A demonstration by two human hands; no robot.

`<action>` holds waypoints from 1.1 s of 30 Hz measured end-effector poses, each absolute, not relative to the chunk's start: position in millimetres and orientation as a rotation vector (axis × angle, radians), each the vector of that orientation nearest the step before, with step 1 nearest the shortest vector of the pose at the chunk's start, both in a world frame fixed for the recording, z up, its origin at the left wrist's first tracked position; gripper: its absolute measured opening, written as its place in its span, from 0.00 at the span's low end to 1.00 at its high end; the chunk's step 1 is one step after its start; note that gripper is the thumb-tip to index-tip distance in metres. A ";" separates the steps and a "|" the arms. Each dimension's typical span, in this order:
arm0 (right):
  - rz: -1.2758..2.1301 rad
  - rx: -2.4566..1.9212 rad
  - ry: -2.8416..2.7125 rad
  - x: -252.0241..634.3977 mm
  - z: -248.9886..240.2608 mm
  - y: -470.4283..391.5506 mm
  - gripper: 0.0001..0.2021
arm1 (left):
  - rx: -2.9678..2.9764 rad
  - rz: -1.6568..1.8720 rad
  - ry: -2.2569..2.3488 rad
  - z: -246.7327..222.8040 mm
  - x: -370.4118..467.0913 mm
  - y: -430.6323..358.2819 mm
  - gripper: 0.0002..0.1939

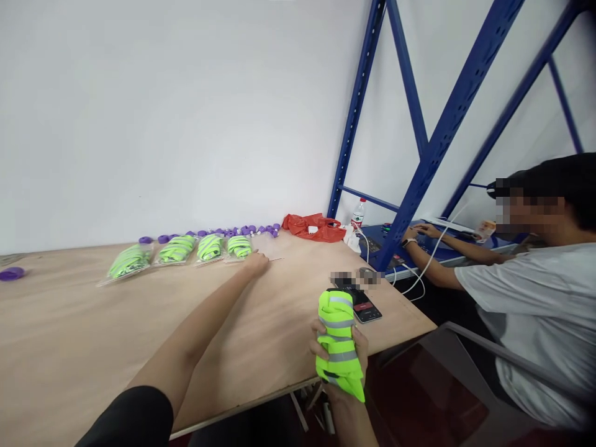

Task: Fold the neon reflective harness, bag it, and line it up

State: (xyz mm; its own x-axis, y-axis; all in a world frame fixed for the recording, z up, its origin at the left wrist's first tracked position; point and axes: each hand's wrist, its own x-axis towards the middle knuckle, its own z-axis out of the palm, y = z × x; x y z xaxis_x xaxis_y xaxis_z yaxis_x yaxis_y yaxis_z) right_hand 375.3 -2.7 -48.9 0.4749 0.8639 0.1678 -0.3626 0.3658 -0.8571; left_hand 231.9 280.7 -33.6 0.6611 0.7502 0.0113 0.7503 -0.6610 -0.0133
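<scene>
In the head view, the right hand (361, 351) is grasping a rolled neon-yellow fabric bundle with grey reflective stripes (339, 323), its fingers wrapping around both sides. The bundle is hovering upright by the near edge of the pale wooden table (261, 347), just beside a dark smartphone (369, 310). The left hand (257, 264) is reaching across the tabletop and resting close to the rightmost of four clear plastic bags holding similar fabric (239, 247); whether its fingers are pinching anything, I cannot tell. Small purple pieces (162, 239) are lying behind the bags, near a crumpled red plastic bag (316, 228).

A loosening right grip could be letting the roll spring open, since its lower end is already flaring into a loose corner; a slip could be dropping it over the edge. A low swing could be knocking the phone, and a careless left sweep could be scattering the purple pieces.
</scene>
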 end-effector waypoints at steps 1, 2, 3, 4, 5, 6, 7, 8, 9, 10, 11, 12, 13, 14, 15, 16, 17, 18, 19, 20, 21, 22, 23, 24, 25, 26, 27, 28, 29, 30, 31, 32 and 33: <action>0.910 -0.839 -0.672 375.4 -49.8 -3.7 0.24 | -2.850 0.007 -1.283 -34.6 233.6 277.2 0.19; 0.955 -0.825 -0.662 375.5 -51.3 -5.2 0.24 | -2.851 0.020 -1.285 -35.2 235.1 272.8 0.19; 0.992 -0.834 -0.669 375.8 -53.0 -7.3 0.24 | -2.855 0.030 -1.287 -35.6 236.3 267.5 0.19; 1.034 -0.854 -0.682 376.3 -55.0 -9.8 0.25 | -2.863 0.033 -1.278 -35.6 237.2 261.4 0.19; 1.081 -0.874 -0.690 377.0 -57.0 -12.5 0.24 | -2.875 0.028 -1.262 -35.3 237.6 254.5 0.19; 1.123 -0.887 -0.683 377.9 -58.9 -15.2 0.24 | -2.890 0.014 -1.240 -34.6 237.7 246.9 0.19; 1.144 -0.888 -0.659 378.8 -60.4 -17.6 0.23 | -2.906 -0.006 -1.214 -33.5 237.3 238.9 0.19; 1.145 -0.880 -0.631 379.8 -61.6 -19.4 0.22 | -2.921 -0.031 -1.187 -31.9 236.5 230.7 0.19; 1.129 -0.869 -0.604 380.7 -62.4 -20.5 0.22 | -2.934 -0.057 -1.159 -30.0 235.4 222.6 0.19; 1.100 -0.862 -0.582 381.5 -62.9 -20.9 0.22 | -2.945 -0.082 -1.130 -27.8 234.1 215.0 0.17; 1.071 -0.865 -0.571 382.3 -63.2 -20.7 0.23 | -2.955 -0.105 -1.101 -25.3 232.8 207.9 0.14; 1.046 -0.885 -0.573 383.1 -63.4 -19.9 0.25 | -2.961 -0.125 -1.072 -22.8 231.3 201.7 0.11; 1.018 -0.919 -0.582 383.7 -63.6 -18.9 0.27 | -2.965 -0.143 -1.044 -20.4 229.8 196.4 0.11; 0.980 -0.965 -0.596 384.2 -63.8 -17.8 0.28 | -2.965 -0.161 -1.019 -18.2 228.4 191.9 0.12; 0.931 -1.014 -0.611 384.5 -64.1 -16.7 0.29 | -2.962 -0.180 -0.997 -16.3 226.9 188.2 0.14; 0.874 -1.061 -0.628 384.7 -64.2 -15.5 0.30 | -2.957 -0.199 -0.976 -14.9 225.6 185.1 0.15; 0.815 -1.102 -0.647 384.6 -64.2 -14.2 0.30 | -2.950 -0.217 -0.957 -14.0 224.2 182.5 0.16; 0.755 -1.134 -0.677 384.4 -63.9 -12.8 0.29 | -2.944 -0.235 -0.938 -13.5 223.0 179.9 0.16; 0.697 -1.162 -0.730 384.1 -63.1 -11.0 0.29 | -2.939 -0.252 -0.918 -13.5 221.9 177.3 0.16; 0.642 -1.187 -0.812 383.7 -61.8 -8.9 0.28 | -2.934 -0.270 -0.901 -13.9 221.0 174.3 0.17; 0.580 -1.209 -0.919 383.3 -59.9 -6.3 0.27 | -2.931 -0.290 -0.884 -14.6 220.3 171.0 0.18; 0.510 -1.232 -1.044 382.7 -57.4 -3.3 0.26 | -2.929 -0.311 -0.868 -15.5 219.8 167.3 0.19; 0.432 -1.258 -1.177 382.0 -54.3 0.1 0.26 | -2.929 -0.334 -0.853 -16.6 219.5 163.3 0.21; 0.352 -1.290 -1.308 381.2 -50.8 3.7 0.26 | -2.931 -0.359 -0.838 -17.7 219.2 159.2 0.22; 0.278 -1.326 -1.431 380.4 -47.0 7.4 0.27 | -2.935 -0.385 -0.822 -18.8 218.8 155.3 0.23; 0.211 -1.367 -1.539 379.6 -43.2 11.0 0.28 | -2.939 -0.411 -0.808 -19.8 218.3 151.8 0.23; 0.149 -1.411 -1.627 379.1 -39.5 14.3 0.29 | -2.942 -0.438 -0.799 -20.8 217.5 148.9 0.24; 0.092 -1.457 -1.693 378.9 -36.3 17.3 0.29 | -2.941 -0.464 -0.796 -21.5 216.3 146.8 0.25; 0.046 -1.502 -1.738 379.1 -33.8 19.9 0.30 | -2.938 -0.489 -0.801 -22.1 214.9 145.1 0.26; 0.008 -1.548 -1.763 379.6 -32.0 22.2 0.30 | -2.932 -0.512 -0.810 -22.5 213.2 143.8 0.27; -0.019 -1.591 -1.777 380.3 -31.2 24.2 0.30 | -2.924 -0.532 -0.821 -22.8 211.5 142.6 0.28; -0.032 -1.632 -1.788 381.0 -31.1 25.9 0.29 | -2.917 -0.551 -0.830 -23.0 210.0 141.0 0.29; -0.029 -1.665 -1.802 381.6 -31.6 27.4 0.29 | -2.912 -0.565 -0.832 -23.3 208.7 139.0 0.31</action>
